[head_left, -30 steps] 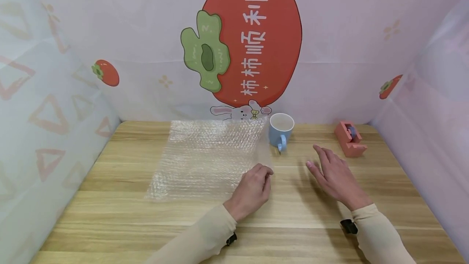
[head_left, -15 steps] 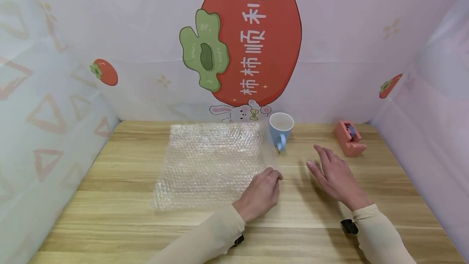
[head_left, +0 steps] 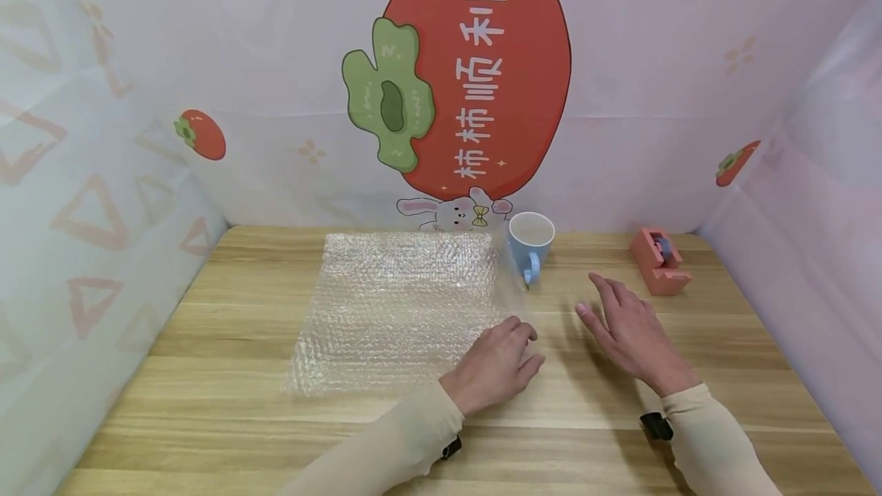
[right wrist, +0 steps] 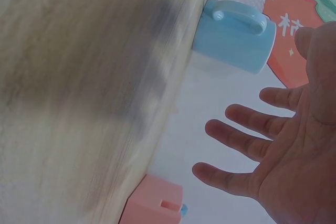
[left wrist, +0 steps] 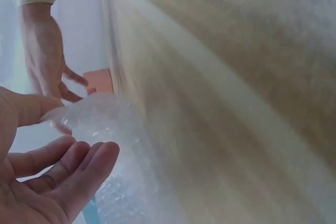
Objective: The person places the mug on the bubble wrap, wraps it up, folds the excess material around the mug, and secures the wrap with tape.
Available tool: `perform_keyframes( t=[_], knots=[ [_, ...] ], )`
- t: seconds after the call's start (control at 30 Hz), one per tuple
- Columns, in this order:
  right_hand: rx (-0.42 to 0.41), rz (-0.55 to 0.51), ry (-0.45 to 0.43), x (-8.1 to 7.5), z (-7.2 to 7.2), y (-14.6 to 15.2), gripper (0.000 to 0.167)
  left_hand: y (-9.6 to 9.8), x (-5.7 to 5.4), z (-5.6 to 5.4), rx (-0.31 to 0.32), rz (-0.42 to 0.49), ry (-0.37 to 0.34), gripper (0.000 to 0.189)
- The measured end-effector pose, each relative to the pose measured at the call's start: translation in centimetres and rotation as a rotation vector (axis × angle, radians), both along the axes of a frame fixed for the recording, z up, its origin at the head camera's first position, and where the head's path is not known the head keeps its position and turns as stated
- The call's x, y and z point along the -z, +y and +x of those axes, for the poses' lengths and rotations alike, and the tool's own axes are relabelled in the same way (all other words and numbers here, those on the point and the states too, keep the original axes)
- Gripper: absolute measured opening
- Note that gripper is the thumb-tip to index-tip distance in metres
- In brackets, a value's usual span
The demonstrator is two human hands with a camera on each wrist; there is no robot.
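Observation:
A sheet of clear bubble wrap (head_left: 400,305) lies spread on the wooden table. At its near right corner is my left hand (head_left: 492,366), thumb and fingers parted. In the left wrist view, the wrap's edge (left wrist: 107,111) comes up by the thumb tip, and I cannot tell if they touch. My right hand (head_left: 630,335) hovers over the table with fingers spread and nothing in it. A light blue mug (head_left: 529,247) stands upright beyond the hands, against the wrap's far right edge, its handle towards me.
A pink tape dispenser (head_left: 658,260) stands at the back right of the wooden table (head_left: 227,435), beyond my right hand. Printed cloth (head_left: 289,44) walls off the back and both sides.
The bubble wrap has slid a little right and towards me, along with my left hand. That hand's thumb has since parted from its fingers. My right hand stays in place.

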State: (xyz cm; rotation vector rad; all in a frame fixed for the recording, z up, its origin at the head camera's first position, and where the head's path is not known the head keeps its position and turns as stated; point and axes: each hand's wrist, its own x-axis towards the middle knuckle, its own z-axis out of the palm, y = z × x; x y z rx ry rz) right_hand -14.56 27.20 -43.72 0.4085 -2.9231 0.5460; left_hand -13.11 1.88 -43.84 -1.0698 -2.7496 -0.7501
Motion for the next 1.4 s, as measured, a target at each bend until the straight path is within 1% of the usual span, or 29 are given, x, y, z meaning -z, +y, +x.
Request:
perform_keyframes(
  t=[0.2,0.37,0.53,0.7,0.83,0.93,1.03,1.1,1.23,1.4],
  knots=[
    [-0.004,-0.004,-0.002,0.0,0.0,0.0,0.066,-1.0,-1.0,-0.2,-0.026,-0.012,-0.057,0.033],
    [-0.004,-0.003,-0.02,0.0,0.0,-0.1,0.067,-2.6,-2.2,-0.3,-0.055,-0.022,-0.058,0.034],
    [-0.011,-0.005,-0.022,0.0,-0.2,-0.2,0.067,-5.0,-3.6,-0.7,-0.11,-0.038,-0.049,0.037],
    [-0.008,-0.008,-0.026,0.1,-0.2,-0.3,0.067,-8.4,-4.4,-1.6,-0.194,-0.071,-0.066,0.043],
    [-0.01,-0.022,-0.026,0.2,-0.2,-0.3,0.065,-11.4,-4.5,-2.3,-0.269,-0.095,-0.077,0.049],
    [-0.016,-0.036,-0.008,0.3,-0.3,-0.3,0.061,-13.5,-4.6,-2.8,-0.317,-0.12,-0.078,0.052],
    [-0.024,-0.048,0.016,0.5,-0.3,-0.2,0.057,-15.4,-4.7,-3.3,-0.355,-0.142,-0.075,0.053],
    [-0.026,-0.057,0.028,0.5,-0.4,-0.3,0.054,-16.5,-4.6,-3.7,-0.368,-0.149,-0.076,0.053],
    [-0.02,-0.097,0.015,0.5,-0.7,-0.7,0.052,-18.2,-4.5,-4.1,-0.395,-0.157,-0.089,0.052],
    [0.0,-0.161,-0.023,0.2,-1.5,-1.8,0.053,-19.5,-4.2,-4.3,-0.416,-0.171,-0.118,0.053]
  ],
)
